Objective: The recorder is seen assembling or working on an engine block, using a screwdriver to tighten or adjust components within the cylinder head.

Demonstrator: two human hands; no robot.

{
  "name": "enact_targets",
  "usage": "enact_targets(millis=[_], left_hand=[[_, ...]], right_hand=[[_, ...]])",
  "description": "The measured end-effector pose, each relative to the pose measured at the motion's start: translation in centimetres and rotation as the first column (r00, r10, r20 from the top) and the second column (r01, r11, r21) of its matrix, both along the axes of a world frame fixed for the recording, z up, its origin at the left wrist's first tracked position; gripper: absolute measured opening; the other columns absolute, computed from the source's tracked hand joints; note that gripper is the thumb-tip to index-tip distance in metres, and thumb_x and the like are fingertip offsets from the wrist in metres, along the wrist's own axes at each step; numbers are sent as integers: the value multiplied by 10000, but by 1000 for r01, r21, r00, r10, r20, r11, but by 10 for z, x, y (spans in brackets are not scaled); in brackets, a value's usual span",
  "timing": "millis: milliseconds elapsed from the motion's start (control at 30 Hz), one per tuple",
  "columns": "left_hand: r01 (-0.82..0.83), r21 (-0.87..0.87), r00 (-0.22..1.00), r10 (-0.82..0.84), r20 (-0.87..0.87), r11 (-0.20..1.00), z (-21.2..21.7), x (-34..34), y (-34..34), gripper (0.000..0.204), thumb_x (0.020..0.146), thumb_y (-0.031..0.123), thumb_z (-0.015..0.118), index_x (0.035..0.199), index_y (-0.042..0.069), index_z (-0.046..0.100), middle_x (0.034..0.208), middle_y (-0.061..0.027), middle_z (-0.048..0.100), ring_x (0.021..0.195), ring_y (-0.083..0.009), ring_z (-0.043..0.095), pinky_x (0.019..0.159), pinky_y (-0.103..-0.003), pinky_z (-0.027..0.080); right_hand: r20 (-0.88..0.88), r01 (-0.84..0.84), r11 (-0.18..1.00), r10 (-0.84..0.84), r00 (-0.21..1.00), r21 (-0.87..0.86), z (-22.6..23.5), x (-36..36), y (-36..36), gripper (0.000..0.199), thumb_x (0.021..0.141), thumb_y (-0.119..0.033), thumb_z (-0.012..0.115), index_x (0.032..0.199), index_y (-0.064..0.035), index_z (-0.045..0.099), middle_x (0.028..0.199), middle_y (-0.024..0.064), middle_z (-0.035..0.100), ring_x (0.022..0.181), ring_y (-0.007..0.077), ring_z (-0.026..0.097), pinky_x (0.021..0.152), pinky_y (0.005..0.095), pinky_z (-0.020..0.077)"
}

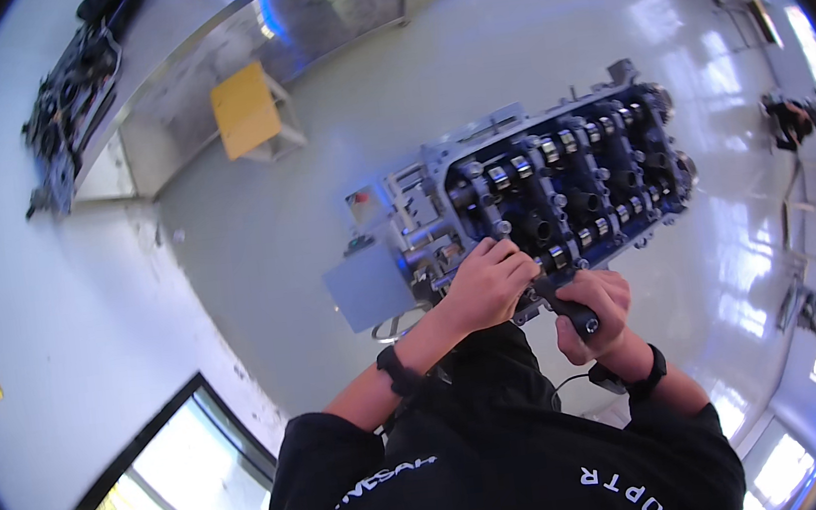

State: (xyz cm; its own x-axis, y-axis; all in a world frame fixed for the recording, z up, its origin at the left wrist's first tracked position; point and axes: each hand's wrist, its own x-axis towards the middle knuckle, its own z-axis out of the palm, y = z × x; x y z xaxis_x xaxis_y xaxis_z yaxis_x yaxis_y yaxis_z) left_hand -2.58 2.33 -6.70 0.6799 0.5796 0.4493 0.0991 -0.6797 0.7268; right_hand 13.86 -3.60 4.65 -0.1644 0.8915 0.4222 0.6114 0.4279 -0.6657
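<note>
A metal engine cylinder head [548, 201] with exposed camshafts and shiny lobes lies in front of me, tilted up toward the right. At its near edge, my right hand [598, 306] is wrapped round the thick black handle of what looks like a ratchet wrench [563, 306]. The handle's round end points back toward me. My left hand [493, 280] is closed over the wrench's far end, with curled fingers close to the camshafts. That hand hides the tool's head and whatever it sits on.
A flat grey plate [368, 288] sticks out left of the engine. Farther off, a yellow-topped stool [247, 112] stands by a metal workbench [330, 14]. Dark cables and parts [79, 106] are heaped at the far left. More equipment [795, 118] stands along the right wall by the windows.
</note>
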Motion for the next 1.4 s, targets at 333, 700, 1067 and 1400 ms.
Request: enact_targets(millis=[333, 700, 1067, 1400], left_hand=[[-3, -38, 998, 0, -68, 999, 3, -7, 3, 367, 623, 77, 758, 962, 98, 617, 980, -32, 624, 939, -256, 597, 807, -392, 476], [54, 18, 983, -50, -178, 998, 9, -9, 7, 274, 727, 235, 690, 959, 101, 631, 1017, -49, 614, 976, -292, 597, 839, -399, 476], [148, -690, 954, -287, -90, 709, 0, -29, 19, 291, 770, 50, 733, 1042, 58, 633, 1042, -111, 637, 985, -258, 645, 814, -355, 493], [645, -73, 641, -591, -490, 761, 25, -3, 82, 283, 794, 82, 719, 1067, 70, 646, 1034, -115, 673, 1036, -292, 662, 885, -421, 527]], right_hand=[[-40, -2, 1000, 3, 999, 17, -21, 2, 5, 298, 656, -188, 719, 884, -20, 627, 659, 82, 557, 535, 260, 571, 517, 338, 445], [-242, 172, 982, -150, 959, 73, -24, -28, 7, 308, 728, -188, 770, 959, -22, 650, 707, 106, 585, 565, 268, 594, 506, 337, 456], [-455, 332, 942, -273, 848, 54, -66, -40, 9, 315, 697, -154, 781, 960, -45, 645, 857, 126, 589, 672, 345, 636, 568, 400, 510], [-446, 413, 908, -344, 826, 65, -93, -32, -6, 268, 765, -168, 742, 979, -71, 613, 893, 120, 574, 704, 352, 634, 583, 432, 519]])
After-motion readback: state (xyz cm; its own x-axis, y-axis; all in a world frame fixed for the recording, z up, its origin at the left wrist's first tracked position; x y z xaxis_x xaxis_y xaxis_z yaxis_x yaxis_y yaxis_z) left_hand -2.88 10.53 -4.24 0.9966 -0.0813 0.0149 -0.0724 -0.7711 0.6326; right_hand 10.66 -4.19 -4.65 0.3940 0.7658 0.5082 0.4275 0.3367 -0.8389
